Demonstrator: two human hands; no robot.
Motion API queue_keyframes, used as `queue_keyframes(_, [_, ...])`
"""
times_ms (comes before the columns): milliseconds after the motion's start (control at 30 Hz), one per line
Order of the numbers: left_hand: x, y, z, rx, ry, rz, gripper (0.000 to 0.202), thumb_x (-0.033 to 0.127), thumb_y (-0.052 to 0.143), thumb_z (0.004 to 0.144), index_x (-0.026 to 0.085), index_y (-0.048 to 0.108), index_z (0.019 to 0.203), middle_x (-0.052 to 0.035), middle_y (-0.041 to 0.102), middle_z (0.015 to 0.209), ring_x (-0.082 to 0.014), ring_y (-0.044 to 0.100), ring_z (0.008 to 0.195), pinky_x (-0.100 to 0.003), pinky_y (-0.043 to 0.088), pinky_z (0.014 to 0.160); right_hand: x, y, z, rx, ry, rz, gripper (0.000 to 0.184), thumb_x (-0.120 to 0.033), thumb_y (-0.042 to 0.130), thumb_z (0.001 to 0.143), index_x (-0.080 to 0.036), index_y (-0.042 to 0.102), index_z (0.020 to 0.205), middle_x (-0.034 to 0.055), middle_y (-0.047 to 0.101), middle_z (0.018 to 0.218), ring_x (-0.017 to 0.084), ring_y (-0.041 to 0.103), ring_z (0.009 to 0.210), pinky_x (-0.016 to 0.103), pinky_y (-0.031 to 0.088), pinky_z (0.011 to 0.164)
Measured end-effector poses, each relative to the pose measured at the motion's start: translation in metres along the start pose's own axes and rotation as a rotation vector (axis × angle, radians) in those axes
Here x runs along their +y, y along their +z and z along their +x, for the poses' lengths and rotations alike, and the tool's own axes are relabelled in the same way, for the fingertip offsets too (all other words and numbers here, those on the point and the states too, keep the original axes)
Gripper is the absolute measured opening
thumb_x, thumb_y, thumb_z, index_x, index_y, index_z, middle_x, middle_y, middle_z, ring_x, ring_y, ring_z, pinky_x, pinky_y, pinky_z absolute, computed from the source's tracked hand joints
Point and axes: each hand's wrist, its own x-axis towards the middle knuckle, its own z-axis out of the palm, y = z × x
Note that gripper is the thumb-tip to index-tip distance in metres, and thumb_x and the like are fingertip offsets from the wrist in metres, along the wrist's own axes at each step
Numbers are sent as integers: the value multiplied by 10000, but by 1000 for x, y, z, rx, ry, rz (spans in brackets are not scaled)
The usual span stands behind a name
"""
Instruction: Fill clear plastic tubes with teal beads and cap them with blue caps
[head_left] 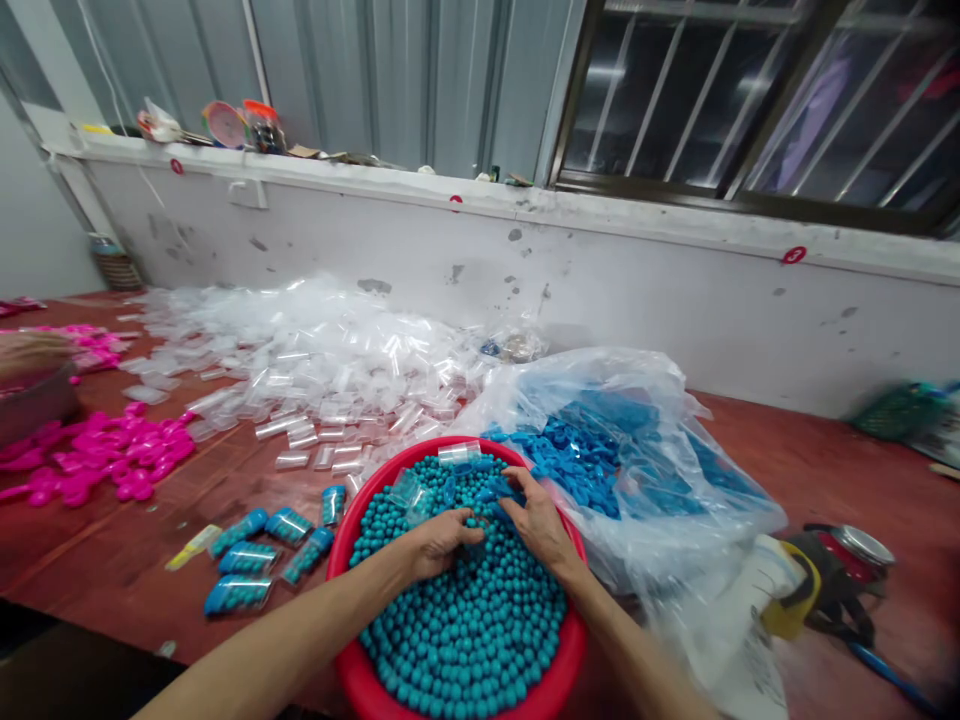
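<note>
Over the red basin [352,668] of teal beads [472,620], left hand [442,541] pinches beads, right hand [541,520] grips a blue cap [501,490]; a careless scoop could scatter beads onto the bench [135,560].

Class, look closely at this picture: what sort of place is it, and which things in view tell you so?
Probably a small packing workshop. A red basin brims with teal balls, a heap of clear plastic tubes covers the table, and filled capped tubes lie beside the basin. Both hands work over the balls.
</note>
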Motion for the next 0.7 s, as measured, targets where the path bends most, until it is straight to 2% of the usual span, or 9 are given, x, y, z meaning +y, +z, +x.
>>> queue_keyframes(100, [5, -3, -13, 1, 25, -98, 331, 274, 674, 533, 157, 512, 798, 45, 503, 626, -90, 484, 572, -241, 385, 598, 0, 0, -6, -37, -48, -175, 325, -117, 431, 750, -168, 504, 1063, 80, 560, 1049, 194, 504, 1010, 337, 376, 890])
queue_keyframes(267, [6, -2, -26, 59, 93, -124, 281, 260, 665, 595, 139, 538, 815, 38, 526, 633, -80, 463, 580, -222, 343, 596, -14, -4, -16, -134, 5, -405, 293, -141, 411, 797, -169, 483, 1079, 74, 616, 945, 201, 591, 834, 283, 438, 703])
queue_keyframes(333, [5, 0, -28, 109, 147, -68, 258, 256, 653, 613, 142, 545, 817, 52, 508, 611, -73, 440, 572, -210, 320, 573, -21, -5, -19, -165, -36, -458, 291, -160, 420, 811, -185, 491, 1093, 63, 622, 919, 203, 591, 831, 277, 436, 694])
queue_keyframes(467, [4, 5, -32, 153, 234, 58, 261, 338, 615, 643, 145, 521, 793, 70, 470, 556, -71, 425, 525, -205, 309, 522, -30, -1, -25, -229, -173, -427, 327, -191, 403, 843, -192, 495, 1157, 81, 602, 961, 213, 539, 929, 315, 431, 781])
queue_keyframes(600, [1, 1, -36, 142, 172, 93, 336, 464, 544, 672, 173, 457, 817, 67, 500, 549, -81, 466, 448, -192, 297, 425, -27, -1, -31, -326, -238, -243, 380, -123, 322, 860, -231, 502, 1176, 52, 606, 953, 164, 547, 886, 283, 443, 780])
queue_keyframes(700, [-2, -6, -39, 201, 141, 155, 333, 477, 491, 705, 184, 439, 853, 57, 531, 566, -78, 474, 400, -169, 234, 355, -23, -7, -36, -388, -236, -279, 378, -138, 369, 841, -253, 515, 1170, 47, 620, 964, 179, 556, 879, 304, 448, 767])
